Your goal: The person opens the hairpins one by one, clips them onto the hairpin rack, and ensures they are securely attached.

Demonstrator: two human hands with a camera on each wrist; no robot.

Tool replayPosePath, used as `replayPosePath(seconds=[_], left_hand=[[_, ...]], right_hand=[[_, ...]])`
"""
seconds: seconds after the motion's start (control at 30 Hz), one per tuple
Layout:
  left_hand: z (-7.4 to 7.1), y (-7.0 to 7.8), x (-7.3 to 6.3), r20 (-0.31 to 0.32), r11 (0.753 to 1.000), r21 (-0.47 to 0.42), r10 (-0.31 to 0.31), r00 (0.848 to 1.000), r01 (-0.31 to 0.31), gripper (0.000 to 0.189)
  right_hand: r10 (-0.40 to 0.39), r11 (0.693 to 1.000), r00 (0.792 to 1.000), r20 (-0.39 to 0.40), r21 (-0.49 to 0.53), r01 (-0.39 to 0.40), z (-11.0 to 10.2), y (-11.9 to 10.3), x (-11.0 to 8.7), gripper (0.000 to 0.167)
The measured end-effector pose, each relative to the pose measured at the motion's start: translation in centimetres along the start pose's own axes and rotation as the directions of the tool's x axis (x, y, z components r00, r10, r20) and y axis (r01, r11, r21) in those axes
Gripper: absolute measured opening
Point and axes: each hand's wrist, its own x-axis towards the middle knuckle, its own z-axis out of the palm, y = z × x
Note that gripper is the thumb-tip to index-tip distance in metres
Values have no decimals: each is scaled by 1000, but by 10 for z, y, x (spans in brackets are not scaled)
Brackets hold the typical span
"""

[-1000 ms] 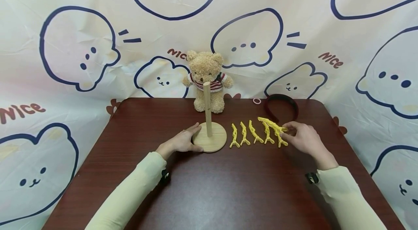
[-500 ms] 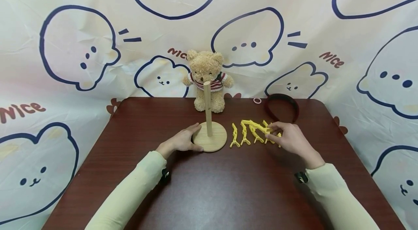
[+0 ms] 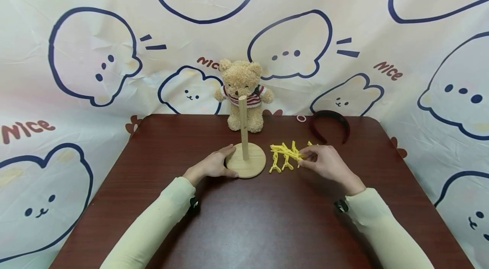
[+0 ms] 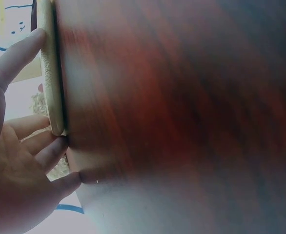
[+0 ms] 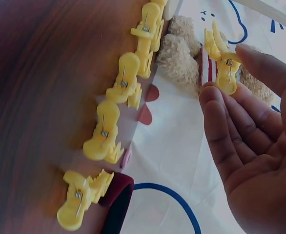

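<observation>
A round-based wooden stand (image 3: 252, 168) with an upright post stands near the middle of the table. My left hand (image 3: 211, 164) holds the left edge of its base, thumb and fingers spread along the rim (image 4: 50, 73). Between thumb and fingertips, my right hand (image 3: 329, 163) pinches a yellow spring clip (image 5: 227, 68) by its handle end, its long toothed part pointing left toward the stand. Several more yellow clips (image 3: 275, 163) lie in a row under and beside it, partly hidden by the right hand in the head view. Their metal springs show in the right wrist view.
Behind the post, a teddy bear (image 3: 240, 77) in a striped shirt sits at the table's back edge. A dark red headband (image 3: 345, 127) and a small pink ring (image 3: 301, 119) lie at the back right. A cartoon-printed cloth hangs behind the brown table (image 3: 244, 226).
My right hand has moved left over the row, carrying the pinched clip closer to the stand. The left hand and the stand have stayed in place.
</observation>
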Motion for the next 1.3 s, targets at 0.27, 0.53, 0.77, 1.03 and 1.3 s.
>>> replayPosePath(seconds=[0.27, 0.53, 0.77, 1.03, 1.3], left_hand=[[0, -1, 0, 4, 1000, -7, -8, 1000, 8, 102], [-2, 1, 0, 12, 1000, -14, -19, 1000, 19, 102], [-2, 0, 0, 22, 1000, -12, -17, 1000, 17, 103], [-3, 0, 0, 25, 999, -7, -31, 999, 31, 102], [-4, 4, -2, 22, 999, -28, -30, 999, 30, 102]], right_hand=[[-49, 999, 999, 11, 25, 49, 14, -8, 9, 23], [-61, 997, 998, 26, 56, 60, 28, -21, 21, 21], [-86, 995, 996, 38, 55, 84, 39, -29, 29, 22], [-136, 989, 990, 35, 57, 134, 50, -35, 38, 19], [-142, 988, 989, 37, 60, 139, 61, -37, 47, 21]])
